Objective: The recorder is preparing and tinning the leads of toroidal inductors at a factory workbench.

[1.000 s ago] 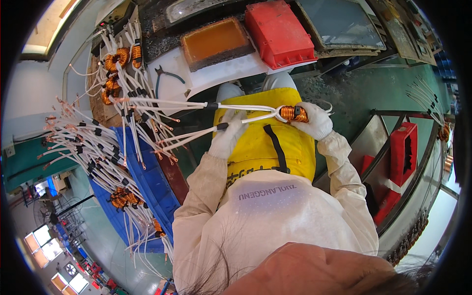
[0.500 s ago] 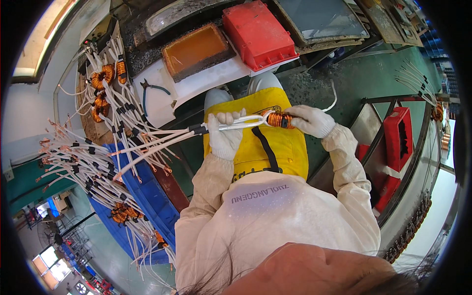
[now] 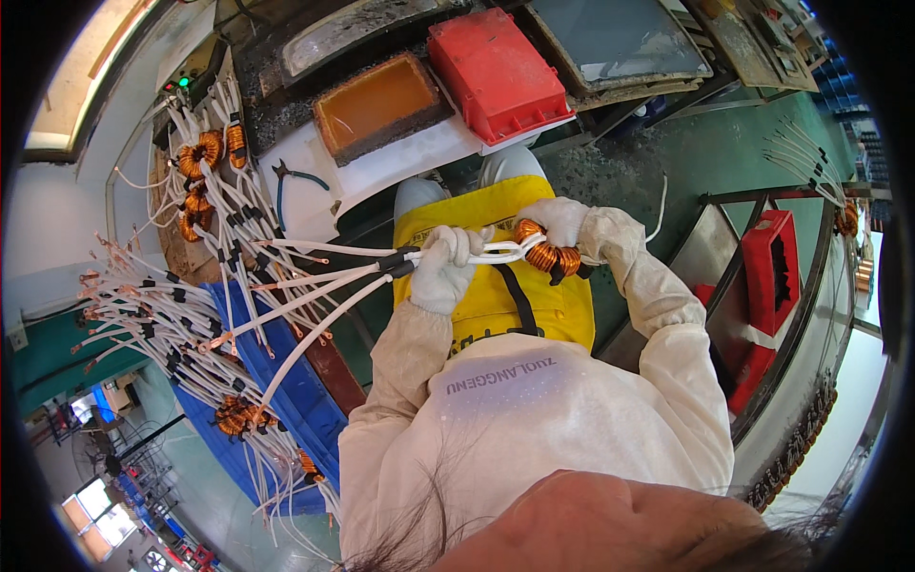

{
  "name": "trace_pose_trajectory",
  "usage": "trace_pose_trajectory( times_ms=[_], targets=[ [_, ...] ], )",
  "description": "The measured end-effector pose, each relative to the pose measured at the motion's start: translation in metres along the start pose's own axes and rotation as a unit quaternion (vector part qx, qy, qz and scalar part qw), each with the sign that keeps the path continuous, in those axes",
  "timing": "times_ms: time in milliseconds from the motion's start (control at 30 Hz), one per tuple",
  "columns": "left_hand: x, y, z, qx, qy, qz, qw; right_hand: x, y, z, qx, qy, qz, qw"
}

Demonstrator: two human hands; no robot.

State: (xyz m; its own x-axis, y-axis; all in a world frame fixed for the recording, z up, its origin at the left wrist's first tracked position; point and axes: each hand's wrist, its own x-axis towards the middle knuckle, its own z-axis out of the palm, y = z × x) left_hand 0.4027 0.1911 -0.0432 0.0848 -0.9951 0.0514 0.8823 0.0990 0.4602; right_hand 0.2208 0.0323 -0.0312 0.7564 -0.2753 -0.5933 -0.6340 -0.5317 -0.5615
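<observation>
Holding one copper coil (image 3: 548,258) over the yellow apron (image 3: 564,310), grasped near its upper edge by the right grip (image 3: 556,217), seemingly to steady it. Clenching its white leads (image 3: 498,255) in the left grip (image 3: 445,270), probably to keep them bundled; counting at least three beyond that hold. Farther left, seeing many loose leads (image 3: 195,351) heaped at a blue bin (image 3: 303,381), too tangled to count. Beyond, on the paper-covered tabletop (image 3: 303,214), finding one pair of pliers (image 3: 282,173), perhaps set there for easy reach, one amber-filled tray (image 3: 386,140), one red bin (image 3: 496,71), apparently upturned, and at least three resting coils (image 3: 212,168) leftward.
</observation>
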Motion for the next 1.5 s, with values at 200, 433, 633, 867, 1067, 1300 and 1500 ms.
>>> trace_pose_trajectory(
  times_ms=[200, 433, 633, 867, 1067, 1300, 1500],
  targets=[
    [0.012, 0.02, 0.011, -0.067, 0.003, 0.039, 0.997, -0.031, 0.005, -0.016, 0.043, 0.168, -0.098, 0.98],
    [0.022, 0.068, 0.022, -0.097, 0.242, 0.04, 0.964, -0.052, -0.016, -0.015, 0.003, 0.344, -0.046, 0.938],
    [0.024, 0.069, -0.004, -0.084, 0.259, 0.108, 0.956, -0.045, 0.014, 0.038, -0.01, 0.39, -0.072, 0.918],
    [0.015, 0.099, -0.005, 0.08, 0.248, 0.205, 0.943, -0.049, 0.025, 0.04, 0.052, 0.362, -0.087, 0.927],
    [0.013, 0.111, 0.013, 0.114, 0.237, 0.186, 0.947, -0.051, 0.032, 0.049, 0.093, 0.383, -0.074, 0.916],
    [-0.006, 0.123, 0.003, 0.132, 0.291, 0.083, 0.944, -0.047, 0.029, 0.056, 0.093, 0.409, -0.059, 0.906],
    [-0.02, 0.104, 0.006, 0.061, 0.274, 0.058, 0.958, -0.051, 0.033, 0.061, 0.109, 0.417, -0.055, 0.901]
  ],
)
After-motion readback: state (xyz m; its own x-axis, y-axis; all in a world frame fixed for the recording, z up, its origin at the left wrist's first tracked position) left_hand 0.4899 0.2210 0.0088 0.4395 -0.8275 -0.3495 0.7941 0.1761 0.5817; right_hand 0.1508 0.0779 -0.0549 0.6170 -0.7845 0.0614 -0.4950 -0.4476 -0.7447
